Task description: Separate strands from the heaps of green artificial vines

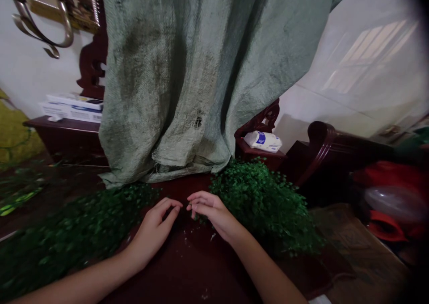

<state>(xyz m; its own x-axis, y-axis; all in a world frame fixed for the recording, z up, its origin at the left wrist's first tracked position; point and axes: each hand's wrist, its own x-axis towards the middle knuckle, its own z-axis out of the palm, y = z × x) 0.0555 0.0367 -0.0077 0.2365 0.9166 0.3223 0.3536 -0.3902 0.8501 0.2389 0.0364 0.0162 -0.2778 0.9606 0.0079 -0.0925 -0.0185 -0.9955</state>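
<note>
Over the dark red table [161, 268], my left hand [160, 219] is closed, thumb and fingertips brought close together; anything between them is too small to make out. My right hand [209, 208] faces it a short gap away, fingers curled in a pinch on what looks like a small green sprig [193, 212]. Beside the right hand lies a heap of small-leaved green stems [261, 201]. Another long pile of similar greens [80, 228] spreads to the left, past my left forearm. Tiny pale scraps [186, 241] dot the tabletop between my arms.
A large grey-green woven cloth [187, 71] hangs behind the table, its lower edge reaching the greens. White boxes [75, 107] sit on a dark cabinet at left. A tissue pack [264, 141] rests at right, near a carved wooden seat [335, 152] and red items [389, 183].
</note>
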